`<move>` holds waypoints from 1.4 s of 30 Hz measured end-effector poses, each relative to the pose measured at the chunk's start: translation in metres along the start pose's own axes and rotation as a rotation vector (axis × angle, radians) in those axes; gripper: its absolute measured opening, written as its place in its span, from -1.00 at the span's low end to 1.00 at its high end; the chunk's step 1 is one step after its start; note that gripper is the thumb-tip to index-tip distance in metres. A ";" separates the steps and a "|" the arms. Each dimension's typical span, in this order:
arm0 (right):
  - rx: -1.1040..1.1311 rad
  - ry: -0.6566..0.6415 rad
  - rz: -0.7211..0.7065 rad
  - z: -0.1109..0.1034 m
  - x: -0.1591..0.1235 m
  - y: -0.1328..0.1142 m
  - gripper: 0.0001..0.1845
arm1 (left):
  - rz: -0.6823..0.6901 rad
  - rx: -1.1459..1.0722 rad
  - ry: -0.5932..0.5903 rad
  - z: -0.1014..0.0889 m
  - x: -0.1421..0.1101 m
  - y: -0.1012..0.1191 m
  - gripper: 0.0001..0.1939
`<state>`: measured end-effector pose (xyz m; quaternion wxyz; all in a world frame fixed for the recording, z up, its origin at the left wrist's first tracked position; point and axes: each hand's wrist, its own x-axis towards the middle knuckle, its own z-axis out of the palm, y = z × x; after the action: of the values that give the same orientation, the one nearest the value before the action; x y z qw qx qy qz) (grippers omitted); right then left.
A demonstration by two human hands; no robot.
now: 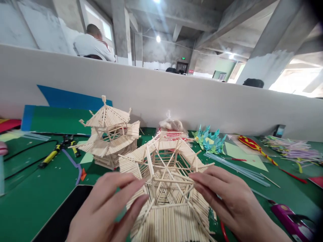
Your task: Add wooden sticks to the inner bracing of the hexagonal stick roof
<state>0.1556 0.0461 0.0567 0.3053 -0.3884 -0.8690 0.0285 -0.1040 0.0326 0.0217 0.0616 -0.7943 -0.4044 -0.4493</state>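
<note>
A pavilion model of thin wooden sticks stands in front of me, its upper frame open, with crossed sticks spanning the top. My right hand is at the right of that frame, thumb and fingers pinched on the end of a wooden stick that lies level across the opening. At the left side of the frame is my left hand, thumb and forefinger apart and nothing seen between them. Behind to the left, a second stick pavilion has a pointed roof.
A hot glue gun lies at right on the green tabletop. Glue sticks, blue folded-paper pieces and paper strips are behind it. Yellow-handled pliers and a dark tablet-like panel are at left. A white partition borders the back.
</note>
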 end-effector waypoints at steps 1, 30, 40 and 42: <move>-0.016 -0.003 -0.029 0.004 0.004 0.000 -0.80 | 0.014 -0.014 -0.051 -0.002 0.006 -0.007 -0.76; -0.003 0.066 -0.120 0.031 0.022 -0.002 -0.86 | 0.129 -0.232 -0.478 0.015 0.053 -0.043 -0.81; 0.012 0.066 -0.122 0.030 0.023 0.000 -0.86 | 0.131 -0.209 -0.493 0.014 0.055 -0.041 -0.86; 0.017 0.069 -0.126 0.030 0.023 0.000 -0.88 | 0.127 -0.210 -0.498 0.014 0.056 -0.041 -0.86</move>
<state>0.1274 0.0677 0.0440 0.3396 -0.3311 -0.8804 0.0031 -0.1085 0.0990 0.0452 -0.0944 -0.9060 -0.3075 -0.2750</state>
